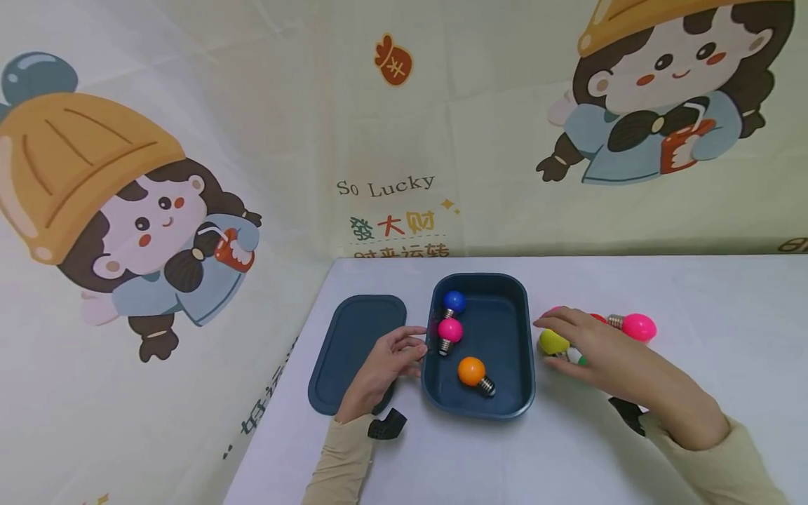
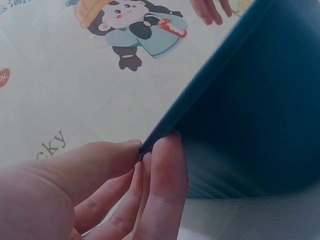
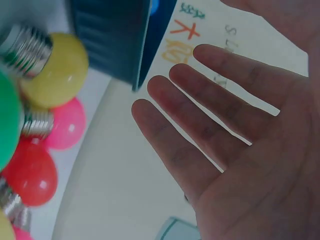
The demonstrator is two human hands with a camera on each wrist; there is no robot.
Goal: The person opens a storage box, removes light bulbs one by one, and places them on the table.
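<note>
Lid [image 1: 356, 351] is laid flat on the table [image 1: 694, 294], far left. Beside it, the left hand [image 1: 385, 365] is set with its grip pinched on the near left rim of the box [image 1: 499, 337], where blue, pink and orange bulbs are held. Further right, the right hand [image 1: 606, 351] is held over loose bulbs [image 1: 637, 327], grip apart, fingers straight.
</note>
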